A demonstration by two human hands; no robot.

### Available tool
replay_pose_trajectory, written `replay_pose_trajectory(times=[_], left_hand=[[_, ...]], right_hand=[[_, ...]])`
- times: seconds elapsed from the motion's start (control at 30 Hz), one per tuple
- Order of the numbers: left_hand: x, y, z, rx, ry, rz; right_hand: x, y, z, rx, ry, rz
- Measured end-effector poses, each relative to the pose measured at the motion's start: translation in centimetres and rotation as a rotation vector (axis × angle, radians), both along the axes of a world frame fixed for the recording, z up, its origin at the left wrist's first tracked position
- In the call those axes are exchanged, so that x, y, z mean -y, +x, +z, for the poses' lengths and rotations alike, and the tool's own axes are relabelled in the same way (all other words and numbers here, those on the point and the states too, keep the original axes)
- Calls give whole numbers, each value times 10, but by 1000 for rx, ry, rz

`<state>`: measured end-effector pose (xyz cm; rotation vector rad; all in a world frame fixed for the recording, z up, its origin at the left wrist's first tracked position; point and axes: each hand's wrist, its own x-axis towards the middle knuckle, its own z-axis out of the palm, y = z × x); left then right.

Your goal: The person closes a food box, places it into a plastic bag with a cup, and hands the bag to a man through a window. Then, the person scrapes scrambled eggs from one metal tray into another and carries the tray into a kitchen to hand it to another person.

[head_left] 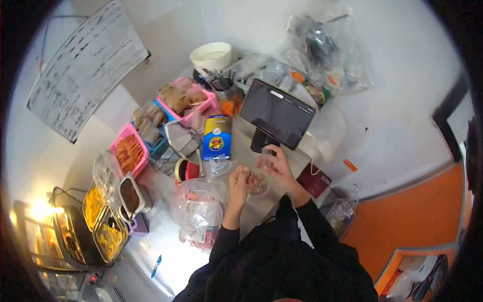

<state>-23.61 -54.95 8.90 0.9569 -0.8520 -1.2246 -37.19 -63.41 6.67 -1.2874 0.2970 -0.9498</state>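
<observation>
Fingers of the left hand (pixel 238 184) curled together, those of the right hand (pixel 278 166) bent, slightly parted; too blurred to tell whether either pinches anything. Beyond the right, black rectangular tablet (pixel 278 111). Left of it, blue-and-yellow box (pixel 217 138). Between hands, small clear plastic container (pixel 257 187), brownish pieces inside.

Blue-yellow box (pixel 217 136); pink basket (pixel 205 107); black sleeves (pixel 320 222).
</observation>
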Motion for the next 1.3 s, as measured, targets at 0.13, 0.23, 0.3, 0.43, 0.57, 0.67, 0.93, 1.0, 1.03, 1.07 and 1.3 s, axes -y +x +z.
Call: replay_pose_trajectory(times=[0.13, 0.23, 0.3, 0.43, 0.57, 0.67, 0.93, 1.0, 1.03, 1.07, 1.3], left_hand=[[12, -11, 1, -67, -125, 134], [16, -14, -3, 334, -170, 268], [22, -7, -24, 527, -171, 330], [29, 6, -50, 384, -76, 311], [20, 8, -14, 295, -19, 188], [21, 13, -19, 358, -89, 144], [11, 11, -1, 1173, -246, 344], [12, 5, -19, 1205, -241, 441], [11, 1, -33, 1206, -270, 476], [12, -1, -46, 1206, -297, 507], [4, -5, -40, 1188, -412, 506]], right_hand=[[-3, 12, -12, 52, -7, -23], [-6, 20, -11, -193, -359, -145], [-8, 23, -6, -350, -621, -213], [-10, 18, 4, -544, -899, -234], [10, 14, -21, -260, -89, 117], [15, 11, -21, -110, 200, 186], [3, 4, -7, -141, 97, 116], [5, 3, -6, -294, 14, 133], [5, 4, -5, -339, -45, 140], [5, 4, -4, -384, -102, 146], [25, 10, -28, -546, -681, -236]])
